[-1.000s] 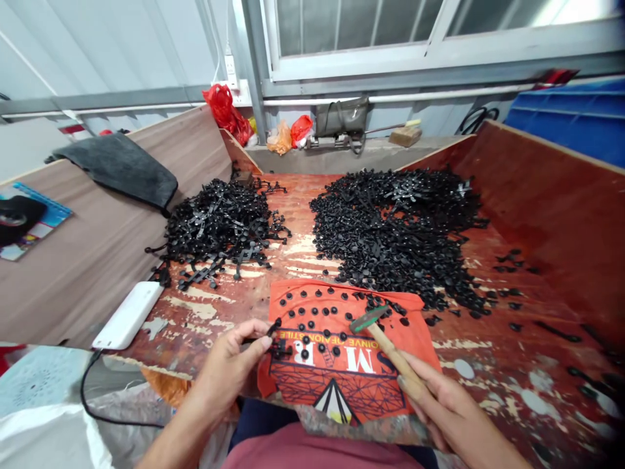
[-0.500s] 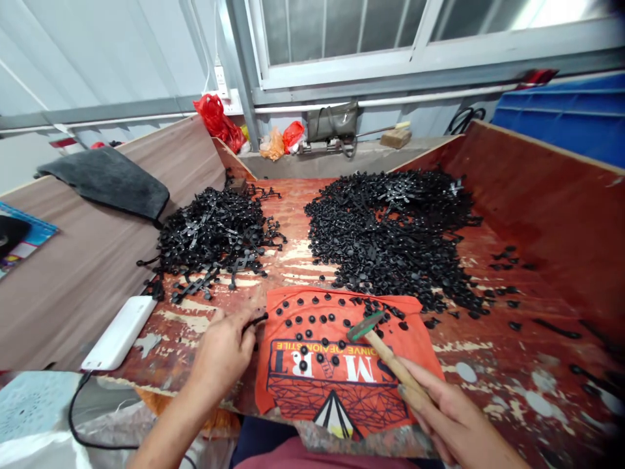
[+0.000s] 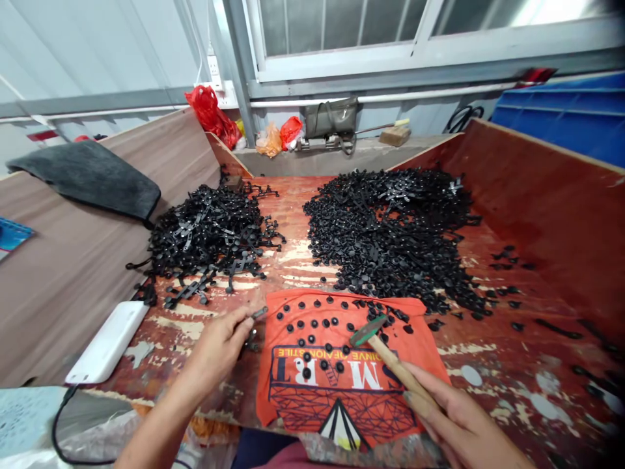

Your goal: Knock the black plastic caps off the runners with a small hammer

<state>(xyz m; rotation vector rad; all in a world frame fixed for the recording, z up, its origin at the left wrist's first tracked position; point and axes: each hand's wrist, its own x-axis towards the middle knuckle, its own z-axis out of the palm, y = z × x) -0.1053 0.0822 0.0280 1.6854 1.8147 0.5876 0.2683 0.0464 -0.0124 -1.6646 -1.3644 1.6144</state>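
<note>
My right hand (image 3: 442,407) is closed around the wooden handle of a hammer (image 3: 403,374). Its green-edged head hangs over an orange printed cloth (image 3: 293,404) spread at the table's front. Several small round black rubber pieces (image 3: 306,373) stand on that cloth, mostly in loose rows. Just left of the cloth, my left hand (image 3: 224,342) pinches a small dark strip (image 3: 260,312) between thumb and fingers. Another dark bit shows beneath those fingers, too small to make out.
Heaps of black parts lie on the worn red table, a smaller left heap (image 3: 208,228) and a larger right heap (image 3: 385,228). A white power bank (image 3: 107,342) with a cable lies at the left. Wooden side boards (image 3: 541,176) flank the table, with a blue crate (image 3: 561,117) beyond.
My left hand has turned a little and the strip in it now shows a greyer, shinier side. The hammer stays over the cloth, nearly unmoved. The view has shifted slightly.
</note>
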